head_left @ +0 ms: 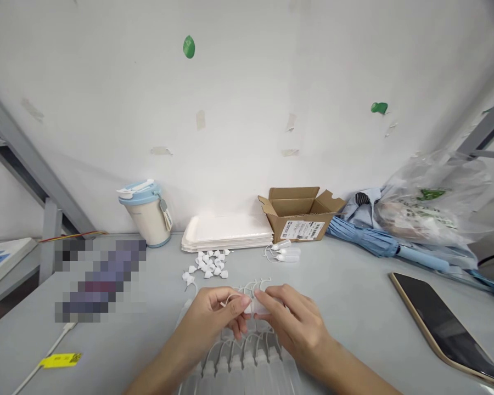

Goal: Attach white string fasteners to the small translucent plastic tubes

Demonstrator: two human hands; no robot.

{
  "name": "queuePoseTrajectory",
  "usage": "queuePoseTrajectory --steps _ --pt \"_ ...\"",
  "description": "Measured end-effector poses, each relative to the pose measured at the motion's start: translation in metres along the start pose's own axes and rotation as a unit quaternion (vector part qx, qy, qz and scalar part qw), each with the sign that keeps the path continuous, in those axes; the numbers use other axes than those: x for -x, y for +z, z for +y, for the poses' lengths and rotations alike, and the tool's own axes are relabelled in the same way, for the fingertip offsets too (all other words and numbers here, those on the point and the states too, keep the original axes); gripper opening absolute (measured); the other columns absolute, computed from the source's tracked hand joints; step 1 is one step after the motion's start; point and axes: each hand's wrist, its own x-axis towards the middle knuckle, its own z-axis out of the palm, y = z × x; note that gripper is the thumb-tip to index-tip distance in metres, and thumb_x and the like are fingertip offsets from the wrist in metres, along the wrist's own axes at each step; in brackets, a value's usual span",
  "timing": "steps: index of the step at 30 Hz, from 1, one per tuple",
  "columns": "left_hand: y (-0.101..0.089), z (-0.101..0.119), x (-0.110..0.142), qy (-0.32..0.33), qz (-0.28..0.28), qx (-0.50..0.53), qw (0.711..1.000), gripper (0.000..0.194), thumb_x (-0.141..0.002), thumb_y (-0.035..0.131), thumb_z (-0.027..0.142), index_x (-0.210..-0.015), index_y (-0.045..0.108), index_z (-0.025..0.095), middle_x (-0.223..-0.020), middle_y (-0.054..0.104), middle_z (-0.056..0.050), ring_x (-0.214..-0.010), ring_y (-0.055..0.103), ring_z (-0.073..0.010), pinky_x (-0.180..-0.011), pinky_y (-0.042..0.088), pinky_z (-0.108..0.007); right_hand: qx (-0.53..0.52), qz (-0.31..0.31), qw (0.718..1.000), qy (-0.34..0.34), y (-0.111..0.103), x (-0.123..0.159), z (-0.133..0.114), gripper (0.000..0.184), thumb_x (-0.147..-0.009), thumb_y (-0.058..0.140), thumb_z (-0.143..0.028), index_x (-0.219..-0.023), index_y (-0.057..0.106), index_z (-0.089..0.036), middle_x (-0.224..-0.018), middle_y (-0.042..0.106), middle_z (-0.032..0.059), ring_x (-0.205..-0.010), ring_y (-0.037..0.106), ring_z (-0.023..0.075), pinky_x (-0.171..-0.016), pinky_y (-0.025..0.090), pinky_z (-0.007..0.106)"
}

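Between the thumb and fingers of my left hand is a white cap with a thin white cord on it. My right hand grips a small translucent plastic bottle, mostly hidden by its fingers. Cap and bottle meet end to end; whether the cap is tight I cannot tell. Under both hands lie rows of similar bottles with white caps and curved cords. Beyond my left hand is a heap of loose white caps. Several capped bottles lie by the cardboard box.
Along the wall stand a cream tumbler, a stack of white padded envelopes, an open cardboard box, a blue umbrella and plastic bags. A phone lies right; a blurred-out object and cable lie left.
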Motion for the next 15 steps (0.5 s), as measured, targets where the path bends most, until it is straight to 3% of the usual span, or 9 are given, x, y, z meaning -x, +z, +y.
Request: queuePoseTrajectory --steps 4,8,12,15 --pt "0.0026 -0.0036 0.0006 -0.041 -0.049 0.016 0.998 0.051 -0.077 0.050 0.059 -0.059 0.058 0.011 -0.046 0.055 -0.002 -0.042 0.051 -0.0117 -0.044 0.041 -0.023 -0.007 -0.021 0.999 -0.032 -0.0032 0.0046 0.0024 0.034 -0.081 0.053 -0.003 -0.114 0.055 -0.012 -0.085 0.063 0.0095 -0.072 0.059 0.0140 -0.059 0.049 0.023" --pt "0.0006 -0.0029 0.0043 -0.011 -0.056 -0.002 0.998 0.043 -0.077 0.055 0.052 -0.061 0.057 0.012 -0.049 0.056 -0.001 -0.043 0.051 -0.0107 -0.045 0.042 -0.022 -0.027 -0.054 0.997 -0.038 -0.0077 0.0059 0.0028 0.041 -0.083 0.044 0.001 -0.123 0.049 -0.010 -0.092 0.062 0.0123 -0.079 0.060 0.0153 -0.063 0.051 0.024" --pt "-0.0004 -0.0023 0.0075 0.070 0.011 -0.080 0.994 0.021 -0.076 0.060 0.036 -0.077 0.062 0.015 -0.062 0.056 0.001 -0.056 0.053 -0.0116 -0.054 0.046 -0.022 -0.068 -0.091 0.993 -0.018 -0.0067 0.0044 0.0034 0.054 -0.082 0.042 0.003 -0.135 0.034 -0.009 -0.101 0.059 0.0155 -0.089 0.059 0.0171 -0.067 0.053 0.024" --pt "0.0013 -0.0038 0.0071 0.122 0.062 -0.141 0.980 0.015 -0.076 0.060 0.030 -0.082 0.064 0.017 -0.072 0.057 0.000 -0.067 0.052 -0.0130 -0.061 0.047 -0.022 -0.125 -0.086 0.988 0.014 -0.0032 0.0021 0.0034 0.055 -0.082 0.039 0.004 -0.135 0.033 -0.011 -0.103 0.057 0.0152 -0.093 0.057 0.0183 -0.072 0.053 0.026"
